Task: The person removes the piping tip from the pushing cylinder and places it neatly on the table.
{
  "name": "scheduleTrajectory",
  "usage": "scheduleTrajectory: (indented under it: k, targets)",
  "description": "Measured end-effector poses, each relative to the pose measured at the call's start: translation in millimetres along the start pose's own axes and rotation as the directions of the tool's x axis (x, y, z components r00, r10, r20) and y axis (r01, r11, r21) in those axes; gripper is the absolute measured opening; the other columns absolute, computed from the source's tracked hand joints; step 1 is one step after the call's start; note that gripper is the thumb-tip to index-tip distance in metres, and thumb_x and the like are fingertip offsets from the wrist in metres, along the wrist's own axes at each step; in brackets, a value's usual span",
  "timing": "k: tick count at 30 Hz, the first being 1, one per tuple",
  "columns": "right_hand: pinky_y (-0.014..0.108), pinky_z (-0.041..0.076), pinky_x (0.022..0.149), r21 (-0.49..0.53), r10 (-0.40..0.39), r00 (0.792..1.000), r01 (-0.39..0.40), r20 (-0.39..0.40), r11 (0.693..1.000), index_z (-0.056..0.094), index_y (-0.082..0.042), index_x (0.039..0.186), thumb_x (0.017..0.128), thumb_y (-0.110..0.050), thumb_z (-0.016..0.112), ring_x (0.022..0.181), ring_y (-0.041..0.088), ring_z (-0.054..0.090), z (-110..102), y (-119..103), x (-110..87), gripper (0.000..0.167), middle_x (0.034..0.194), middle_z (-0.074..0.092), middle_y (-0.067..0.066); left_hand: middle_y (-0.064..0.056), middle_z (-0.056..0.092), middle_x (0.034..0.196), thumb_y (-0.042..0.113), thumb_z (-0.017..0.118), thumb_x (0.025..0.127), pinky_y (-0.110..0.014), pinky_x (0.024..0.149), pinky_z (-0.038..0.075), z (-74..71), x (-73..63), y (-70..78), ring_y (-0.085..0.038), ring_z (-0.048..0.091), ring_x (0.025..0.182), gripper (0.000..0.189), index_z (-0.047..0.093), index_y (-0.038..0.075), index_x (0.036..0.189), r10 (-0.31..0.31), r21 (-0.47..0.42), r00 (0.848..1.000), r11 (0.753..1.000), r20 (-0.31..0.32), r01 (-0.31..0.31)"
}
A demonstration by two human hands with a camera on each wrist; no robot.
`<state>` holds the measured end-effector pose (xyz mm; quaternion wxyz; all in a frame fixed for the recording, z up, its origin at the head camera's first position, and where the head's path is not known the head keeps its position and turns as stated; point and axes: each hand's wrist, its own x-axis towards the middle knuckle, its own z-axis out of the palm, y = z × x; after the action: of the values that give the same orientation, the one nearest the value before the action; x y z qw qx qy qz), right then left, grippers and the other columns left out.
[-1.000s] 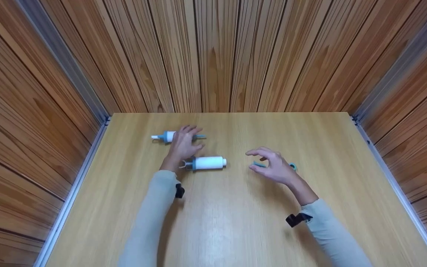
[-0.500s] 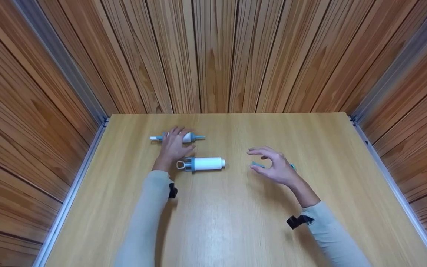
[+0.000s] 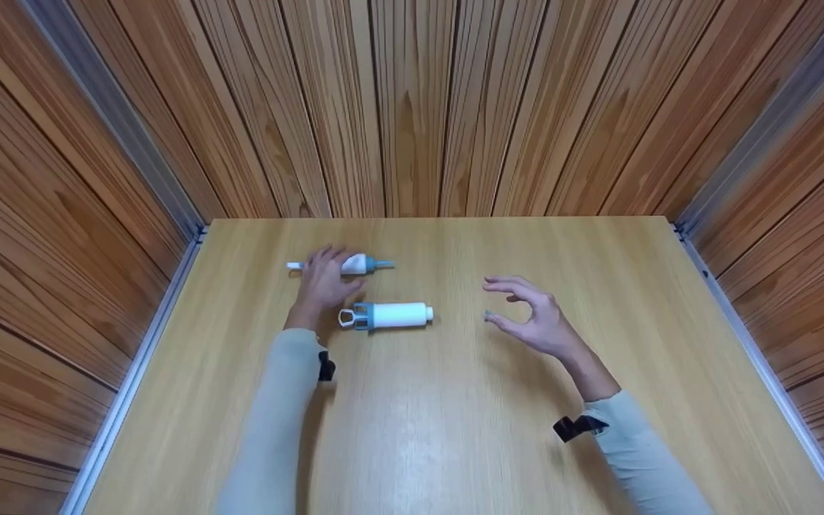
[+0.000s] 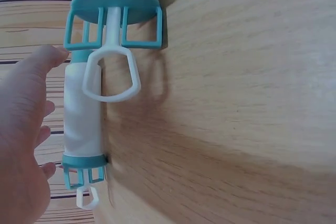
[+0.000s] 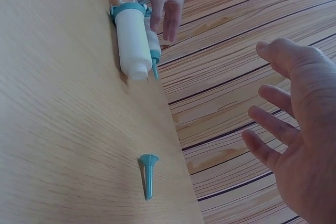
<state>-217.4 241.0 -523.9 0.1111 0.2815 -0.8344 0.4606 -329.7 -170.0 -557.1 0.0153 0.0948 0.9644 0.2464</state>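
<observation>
Two white plunger syringes with teal end caps and white loop handles lie on the table. My left hand (image 3: 324, 279) is over the handle end of the far syringe (image 3: 355, 265), fingers loosely spread; I cannot tell whether they touch it. A teal nozzle tips that syringe's right end. Closer to me lies the near syringe (image 3: 399, 315), its bare white neck pointing right. My right hand (image 3: 537, 318) hovers with fingers apart, holding nothing. Below it rests a loose teal funnel-shaped nozzle (image 5: 149, 174), nearly all hidden by the hand in the head view.
The wooden table (image 3: 440, 429) is bounded by a wood-panelled back wall (image 3: 412, 107) and panelled sides with metal rails. The near syringe lies just in front of the far one, close to my left wrist.
My left hand has moved left along the far syringe, uncovering its right part. My right hand has shifted slightly right and spread wider, covering more of the loose nozzle. The syringes stay put.
</observation>
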Motion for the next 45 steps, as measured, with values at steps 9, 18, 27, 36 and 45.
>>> scheduleTrajectory:
  k: [9,18,27,36,45]
  targets:
    - [0.039,0.06,0.109,0.047,-0.006,1.0,0.008,-0.028,0.999,0.07,-0.005,0.148,0.092,0.0,0.089,0.15,0.01,0.062,-1,3,-2.0,0.059,0.161,0.066,0.02,-0.018,0.05,0.176,0.037,0.078,0.106,-0.071,0.142,0.017,-0.4,-3.3,-8.1,-0.045,0.037,0.169,0.067,0.057,0.017,0.165,-0.034,-0.014,0.999,0.999,0.019,0.034]
    - [0.026,0.056,0.11,0.073,-0.006,0.999,0.009,-0.046,0.997,0.068,-0.005,0.152,0.091,0.001,0.089,0.151,-0.006,0.054,-2,6,-5.1,0.065,0.163,0.063,0.022,-0.017,0.051,0.175,0.034,0.08,0.104,-0.073,0.137,0.024,-1.9,-5.4,-10.5,-0.045,0.04,0.167,0.065,0.059,0.019,0.164,-0.033,0.01,0.999,0.999,0.013,0.033]
    - [0.04,0.061,0.107,0.087,0.005,0.999,-0.001,-0.052,0.996,0.067,0.0,0.15,0.089,0.004,0.089,0.148,-0.01,0.053,-4,6,-5.1,0.064,0.161,0.063,0.027,-0.016,0.058,0.171,0.033,0.085,0.101,-0.068,0.13,0.034,-4.7,-5.4,-11.6,-0.045,0.044,0.162,0.066,0.063,0.016,0.16,-0.059,0.035,0.998,0.998,0.006,0.058]
    - [0.026,0.059,0.109,0.15,-0.001,0.998,0.009,-0.056,0.989,0.065,-0.001,0.153,0.089,0.008,0.087,0.15,0.004,0.059,-7,13,-7.4,0.068,0.162,0.061,0.029,-0.02,0.06,0.165,0.03,0.085,0.101,-0.066,0.131,0.037,-6.7,-6.8,-11.6,-0.044,0.051,0.156,0.056,0.07,0.014,0.153,-0.051,0.077,0.999,0.996,-0.006,0.051]
    - [0.025,0.061,0.108,0.264,-0.038,0.996,0.057,-0.075,0.963,0.06,0.009,0.152,0.088,0.019,0.08,0.149,0.0,0.059,-9,21,-9.5,0.068,0.164,0.064,0.015,-0.02,0.057,0.165,0.022,0.085,0.101,-0.065,0.131,0.043,-5.9,-9.8,-14.9,-0.046,0.055,0.153,0.058,0.068,0.013,0.155,-0.058,0.017,0.998,0.998,0.016,0.058]
